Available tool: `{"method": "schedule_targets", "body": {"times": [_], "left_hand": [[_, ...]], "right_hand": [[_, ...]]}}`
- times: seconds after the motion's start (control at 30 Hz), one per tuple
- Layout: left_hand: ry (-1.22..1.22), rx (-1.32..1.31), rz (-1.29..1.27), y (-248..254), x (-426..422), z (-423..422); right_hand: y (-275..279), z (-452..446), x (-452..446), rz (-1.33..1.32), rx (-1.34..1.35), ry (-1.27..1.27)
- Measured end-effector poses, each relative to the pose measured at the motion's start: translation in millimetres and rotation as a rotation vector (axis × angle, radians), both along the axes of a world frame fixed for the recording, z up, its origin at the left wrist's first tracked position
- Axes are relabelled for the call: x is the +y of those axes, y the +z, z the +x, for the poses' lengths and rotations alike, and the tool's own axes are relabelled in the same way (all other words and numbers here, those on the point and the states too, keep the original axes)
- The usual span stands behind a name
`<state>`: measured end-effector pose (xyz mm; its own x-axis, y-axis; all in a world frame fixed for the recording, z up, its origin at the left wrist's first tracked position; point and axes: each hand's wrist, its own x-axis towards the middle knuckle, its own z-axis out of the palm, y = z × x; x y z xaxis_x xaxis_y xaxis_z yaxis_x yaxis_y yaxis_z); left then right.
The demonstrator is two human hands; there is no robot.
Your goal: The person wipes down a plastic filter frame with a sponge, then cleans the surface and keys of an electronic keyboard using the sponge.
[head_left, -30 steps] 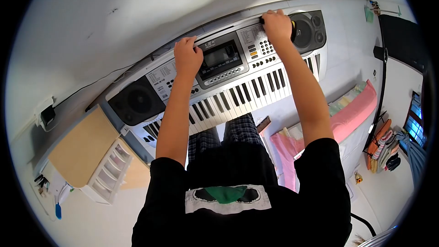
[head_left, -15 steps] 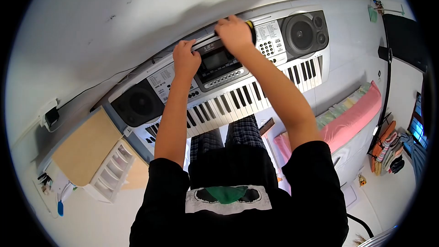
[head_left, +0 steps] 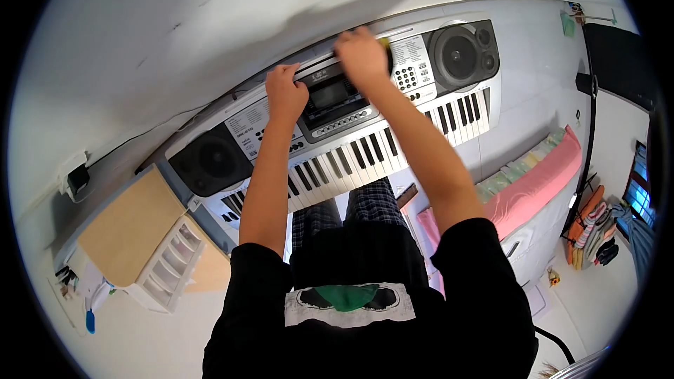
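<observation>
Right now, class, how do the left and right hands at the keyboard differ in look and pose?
The left hand looks fairly sharp; the right hand is blurred. The left hand sits left of the screen, the right hand above and to its right. A dark-and-yellow object shows beside the right hand, none beside the left. Both are bare, near the keyboard's far edge.

Both arms [head_left: 265, 189] reach forward; left hand [head_left: 285, 95] has curled fingers [head_left: 282, 72]; right hand [head_left: 361, 60] blurs, slightly farther forward.
</observation>
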<state>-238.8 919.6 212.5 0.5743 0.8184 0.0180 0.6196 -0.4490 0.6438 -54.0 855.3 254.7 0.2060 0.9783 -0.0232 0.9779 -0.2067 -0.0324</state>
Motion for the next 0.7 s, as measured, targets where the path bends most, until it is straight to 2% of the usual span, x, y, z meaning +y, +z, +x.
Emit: {"method": "schedule_targets", "body": {"times": [0.07,0.23,0.27,0.33,0.4,0.5,0.57,0.63,0.7], "left_hand": [[0.024,0.017,0.014,-5.2,-0.9,2.4],[0.072,0.043,0.102,-8.0,-3.9,10.6],[0.106,0.065,0.098,-8.5,-4.4,11.9],[0.138,0.089,0.099,-8.0,-1.9,14.5],[0.175,0.170,0.037,-4.7,-1.1,19.2],[0.197,0.245,0.078,1.6,-2.6,27.4],[0.153,0.284,0.126,1.7,-5.7,36.9],[0.110,0.324,0.173,8.4,-13.2,52.9],[-0.022,0.183,0.204,14.1,-25.5,82.3]], "right_hand": [[-8.4,-25.5,8.1,0.143,0.073,0.068],[-0.2,3.6,-9.1,0.205,0.060,0.013],[2.3,18.3,-12.5,0.073,0.101,-0.053],[-3.5,58.2,-20.7,-0.019,0.034,-0.149],[-10.2,107.6,-35.4,0.012,-0.015,-0.236],[-11.5,172.3,-54.5,0.050,-0.026,-0.338],[-5.1,190.2,-60.2,0.080,0.001,-0.453],[-6.1,185.6,-61.6,0.074,-0.004,-0.428],[-2.9,174.2,-62.6,0.080,0.044,-0.395]]}}
